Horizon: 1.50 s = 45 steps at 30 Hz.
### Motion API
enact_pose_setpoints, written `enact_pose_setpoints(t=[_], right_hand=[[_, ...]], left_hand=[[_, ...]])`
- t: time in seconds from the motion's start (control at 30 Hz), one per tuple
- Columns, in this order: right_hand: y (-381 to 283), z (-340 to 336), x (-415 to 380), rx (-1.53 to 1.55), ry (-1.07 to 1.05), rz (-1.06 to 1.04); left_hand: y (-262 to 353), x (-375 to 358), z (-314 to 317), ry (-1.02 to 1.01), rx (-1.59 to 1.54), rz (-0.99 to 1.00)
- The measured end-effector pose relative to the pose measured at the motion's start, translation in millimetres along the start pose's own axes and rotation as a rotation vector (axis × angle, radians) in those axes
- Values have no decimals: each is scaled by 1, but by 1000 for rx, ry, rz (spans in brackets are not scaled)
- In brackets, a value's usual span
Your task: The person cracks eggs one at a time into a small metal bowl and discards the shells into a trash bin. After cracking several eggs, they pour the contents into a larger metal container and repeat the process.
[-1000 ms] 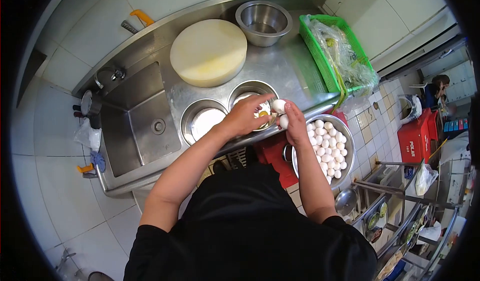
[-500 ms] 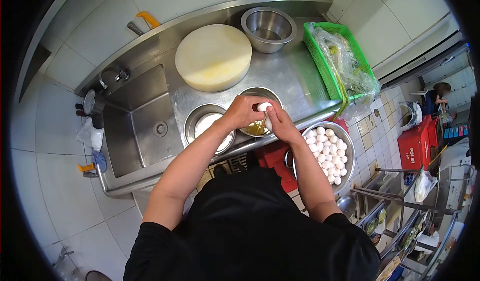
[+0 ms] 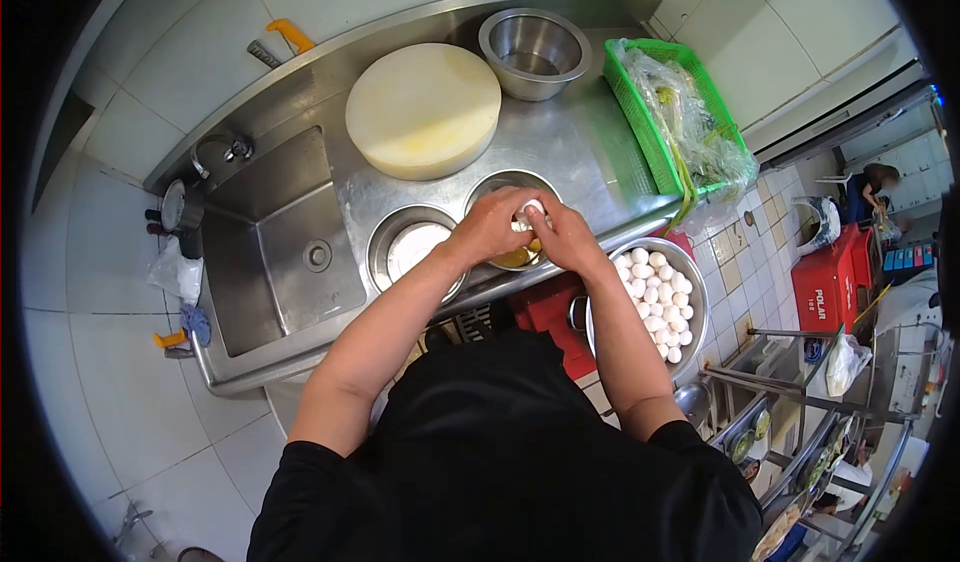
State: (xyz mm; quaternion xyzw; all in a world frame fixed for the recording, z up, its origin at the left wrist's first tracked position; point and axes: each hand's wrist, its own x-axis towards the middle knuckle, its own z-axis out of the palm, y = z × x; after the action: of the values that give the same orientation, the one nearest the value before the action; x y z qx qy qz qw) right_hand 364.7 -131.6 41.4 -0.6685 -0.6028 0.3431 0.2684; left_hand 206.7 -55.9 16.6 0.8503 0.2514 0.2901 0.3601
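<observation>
My left hand (image 3: 488, 227) and my right hand (image 3: 566, 237) meet over a round steel bowl (image 3: 510, 177) at the counter's front edge. Closed fingers of both hands grip a cracked white egg (image 3: 532, 208), its shell partly covered by them. Below the hands, yellow egg (image 3: 515, 258) shows in the bowl. Left of it, a second steel bowl (image 3: 379, 252) holds something bright white, partly behind my left forearm. A large metal basin (image 3: 704, 312) full of white eggs (image 3: 655, 292) stands beyond my right forearm.
A thick round cutting board (image 3: 423, 107) and a deep steel bowl (image 3: 535, 52) sit farther back. The sink (image 3: 275, 272) is at left. A green basket (image 3: 640, 127) with bagged greens stands at right. Far right, a person (image 3: 868, 194) is near a red cooler (image 3: 826, 282).
My hands have drawn closer together over the bowl. The second white egg, seen hanging below my right fingers earlier, no longer shows separately. The view has shifted slightly.
</observation>
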Motion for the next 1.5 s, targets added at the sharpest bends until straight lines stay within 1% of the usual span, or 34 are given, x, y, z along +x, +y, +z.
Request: enact_pose_setpoints(t=[0.03,0.07,0.1,0.13,0.17,0.2,0.23,0.27,0.3,0.33,0.4,0.43,0.47,0.57,0.6,0.63,0.67,0.7,0.73,0.77,0.8,0.87,0.93,0.97,1.0,1.07,1.1,1.13,1.17,1.23,1.33,1.4,1.47,1.5], right_hand=[[7,2,1,-2,0,1],[23,6,2,251,50,76],[37,8,3,503,100,149],[52,5,2,500,99,147],[69,-3,-1,987,173,217],[81,-8,-5,1476,244,285],[87,-11,-10,1473,242,287],[94,-12,-17,1368,323,289],[98,-11,-23,1261,401,289],[112,-3,-25,1259,401,291],[136,16,-31,279,476,171],[138,25,-39,-148,527,60],[141,32,-47,-349,414,98],[147,42,-43,-316,389,139],[147,42,-36,-275,537,38],[148,43,-35,-232,681,-53],[150,41,-35,-231,678,-50],[112,27,-37,259,540,120],[77,19,-38,745,378,286],[58,19,-35,894,321,258],[53,23,-31,896,324,254],[47,28,-22,968,197,179],[43,32,-17,947,194,167],[42,34,-16,877,175,134],[41,37,-15,806,156,101],[42,45,-15,794,143,96],[41,46,-15,746,114,50],[40,45,-13,698,84,0],[40,44,-12,697,82,-2],[38,40,-13,542,53,-51],[35,33,-10,437,43,-93],[32,23,-10,373,6,-72],[38,22,-3,310,-29,-52],[42,25,3,135,83,-232]], left_hand=[[-1,0,2,-20,-10,-29],[-5,-2,5,-20,-12,-29],[-15,-3,12,36,-259,-220],[-22,-3,17,93,-505,-409],[-30,-2,15,74,-772,-575],[-33,-4,10,78,-774,-574],[-35,-6,5,152,-1031,-668],[-36,-9,-1,227,-1288,-758],[-34,-12,-8,234,-1347,-774],[-35,-13,-10,234,-1349,-775],[-36,-16,-11,240,-1283,-797],[-38,-15,-8,256,-1290,-795],[-40,-14,-3,255,-1290,-792],[-35,-13,9,243,-1066,-780],[-25,-12,6,193,-987,-753],[-19,-12,5,93,-858,-741],[-16,-10,4,-7,-728,-720],[-12,-7,7,-10,-727,-721],[-7,-5,11,-15,-509,-483],[-3,-3,14,-18,-290,-243],[-2,-1,16,-19,-287,-239],[1,2,17,-39,-168,-106],[10,4,9,-57,-156,-125],[12,3,6,-60,-144,-125],[11,2,4,-63,-131,-125],[7,-2,4,-58,-121,-130],[6,-3,5,-48,-108,-133],[4,-3,5,-46,-107,-130],[3,-4,6,-30,-112,-130],[2,-7,6,-16,-118,-133],[2,-5,4,-38,-85,-162],[0,-3,-1,-35,2,-184],[-3,-1,-7,-59,8,-176],[-3,0,-8,-58,27,-144]])
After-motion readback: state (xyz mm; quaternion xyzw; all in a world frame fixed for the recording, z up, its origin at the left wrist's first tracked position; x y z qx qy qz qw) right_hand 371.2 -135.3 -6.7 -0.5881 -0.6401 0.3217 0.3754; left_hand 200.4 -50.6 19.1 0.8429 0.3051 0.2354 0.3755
